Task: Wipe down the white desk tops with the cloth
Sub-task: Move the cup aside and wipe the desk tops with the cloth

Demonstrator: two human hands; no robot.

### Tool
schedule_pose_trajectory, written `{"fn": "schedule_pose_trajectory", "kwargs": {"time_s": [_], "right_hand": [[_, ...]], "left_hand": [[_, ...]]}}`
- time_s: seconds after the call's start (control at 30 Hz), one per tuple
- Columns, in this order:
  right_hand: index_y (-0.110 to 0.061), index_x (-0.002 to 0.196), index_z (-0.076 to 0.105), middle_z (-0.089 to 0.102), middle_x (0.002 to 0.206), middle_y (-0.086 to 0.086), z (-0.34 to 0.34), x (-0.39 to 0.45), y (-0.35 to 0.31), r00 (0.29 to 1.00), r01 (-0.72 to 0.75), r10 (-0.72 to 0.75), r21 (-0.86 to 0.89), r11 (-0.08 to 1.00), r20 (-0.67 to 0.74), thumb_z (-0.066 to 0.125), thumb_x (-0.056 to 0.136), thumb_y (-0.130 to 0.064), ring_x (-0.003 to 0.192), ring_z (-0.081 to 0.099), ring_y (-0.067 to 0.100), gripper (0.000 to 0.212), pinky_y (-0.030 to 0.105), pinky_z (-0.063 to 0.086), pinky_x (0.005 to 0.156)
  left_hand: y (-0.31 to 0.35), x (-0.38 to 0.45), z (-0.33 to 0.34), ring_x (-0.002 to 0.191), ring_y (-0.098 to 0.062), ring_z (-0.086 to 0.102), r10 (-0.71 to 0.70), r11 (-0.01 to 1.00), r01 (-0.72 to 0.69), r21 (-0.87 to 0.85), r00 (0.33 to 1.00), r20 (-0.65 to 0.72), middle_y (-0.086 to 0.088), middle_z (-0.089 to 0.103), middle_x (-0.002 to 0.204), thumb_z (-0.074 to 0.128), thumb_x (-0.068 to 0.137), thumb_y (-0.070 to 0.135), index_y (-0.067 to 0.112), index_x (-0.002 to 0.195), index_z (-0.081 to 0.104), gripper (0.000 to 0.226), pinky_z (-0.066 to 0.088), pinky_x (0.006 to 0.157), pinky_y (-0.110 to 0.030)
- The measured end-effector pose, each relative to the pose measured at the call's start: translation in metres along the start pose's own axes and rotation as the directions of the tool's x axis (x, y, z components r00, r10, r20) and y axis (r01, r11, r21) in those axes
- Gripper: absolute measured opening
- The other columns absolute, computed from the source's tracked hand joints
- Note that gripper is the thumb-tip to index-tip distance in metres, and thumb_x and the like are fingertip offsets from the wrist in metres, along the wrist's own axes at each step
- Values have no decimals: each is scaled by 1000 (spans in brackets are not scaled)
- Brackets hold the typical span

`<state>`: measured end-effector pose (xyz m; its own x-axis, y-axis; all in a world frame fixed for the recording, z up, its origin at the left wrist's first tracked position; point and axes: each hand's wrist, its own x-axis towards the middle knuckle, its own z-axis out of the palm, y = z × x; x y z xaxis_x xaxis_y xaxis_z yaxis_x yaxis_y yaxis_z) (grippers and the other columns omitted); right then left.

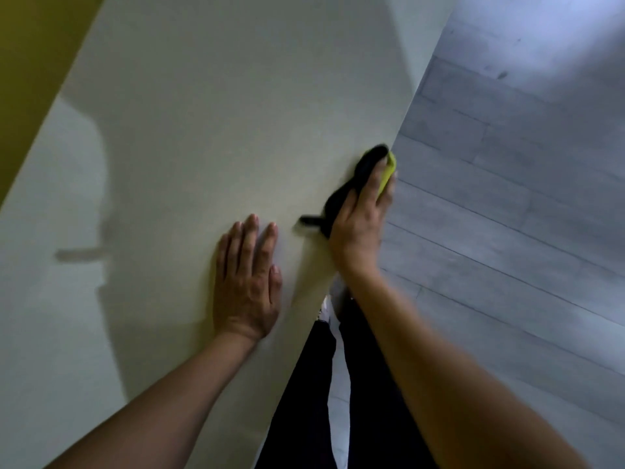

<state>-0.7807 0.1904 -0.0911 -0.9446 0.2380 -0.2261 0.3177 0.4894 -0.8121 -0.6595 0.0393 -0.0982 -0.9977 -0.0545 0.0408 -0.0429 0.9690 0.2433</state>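
Nearest to the camera, two bare forearms reach forward from the bottom of the view, and between them the person's dark trousers (304,384) stand against the near edge of the desk. A small part of a white shoe (326,308) shows just below the desk edge.

The left hand (247,282) lies flat on the white desk top (203,130), palm down, with the fingers straight and close together and the thumb along the side. It holds nothing.

A little farther and to the right, the right hand (358,221) presses on the cloth (358,170) at the right edge of the desk top. The fingers curl over the cloth and grip it. The cloth is dark on most of its surface and yellow-green at the side under the fingertips; one dark corner sticks out to the left of the hand. This part of the view is blurred.

A grey shadow falls on the left part of the desk top. To the right, the floor (507,198) is of grey planks. At the far left top corner is an olive-yellow surface (30,62).
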Motion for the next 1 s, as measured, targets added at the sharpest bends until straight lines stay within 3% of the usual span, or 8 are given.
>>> {"fn": "schedule_pose_trajectory", "kwargs": {"time_s": [0.2,0.33,0.43,0.53,0.63,0.7,0.9,1.0], "right_hand": [[-24,164,3,0,170,11,-8,80,-9,999,1,-2,-31,1000,-41,35,107,-21,156,7,26,65,50,23,124],[-19,164,5,-3,171,7,3,-23,9,996,85,-84,34,996,-27,35,108,-16,157,0,22,63,35,21,124],[-21,163,0,-10,171,-2,6,-125,29,994,92,-96,72,993,46,39,109,-14,157,-6,16,67,39,16,126],[-25,163,-2,-13,170,-3,9,-164,36,993,65,-72,73,995,97,40,108,-14,156,-11,11,70,38,10,127],[-29,163,-1,-10,171,0,8,-118,23,996,10,-18,100,995,82,37,109,-19,155,-9,9,67,26,4,121],[-21,164,4,-4,170,9,4,-58,16,999,38,-40,83,996,30,36,108,-18,156,0,19,64,19,1,116],[-20,163,7,0,170,12,-3,30,5,1000,20,-19,58,998,-10,34,108,-20,157,3,26,62,40,12,125],[-15,163,8,0,170,14,5,-16,17,993,117,-115,79,990,-29,35,108,-20,157,0,25,62,29,-1,125]], "left_hand": [[-2,2,1,159,-34,23,6,1000,-6,4,1000,-10,-12,25,172,34,104,30,15,163,35,61,15,130,-51],[-4,-1,4,157,-36,27,17,1000,-17,7,999,-33,-14,28,171,34,104,30,14,162,38,60,18,129,-53],[-3,1,3,156,-37,30,27,1000,-27,-1,998,-49,-15,32,169,34,103,29,13,160,41,60,19,129,-54],[-5,2,4,156,-37,30,42,999,-43,-15,997,-60,-16,33,168,34,103,29,12,160,42,60,20,128,-54],[-4,2,3,155,-38,31,50,999,-51,-12,996,-70,-16,33,168,35,102,28,13,160,42,61,21,128,-54],[-2,1,2,156,-37,29,44,999,-45,-5,997,-70,-15,32,169,36,102,28,14,160,41,60,19,129,-52],[-4,0,3,156,-37,29,37,999,-37,1,996,-76,-14,33,169,34,102,30,16,160,42,60,18,129,-51],[-3,0,2,155,-37,31,25,1000,-25,-6,997,-77,-15,34,168,35,101,30,15,160,43,60,19,129,-51]]}}
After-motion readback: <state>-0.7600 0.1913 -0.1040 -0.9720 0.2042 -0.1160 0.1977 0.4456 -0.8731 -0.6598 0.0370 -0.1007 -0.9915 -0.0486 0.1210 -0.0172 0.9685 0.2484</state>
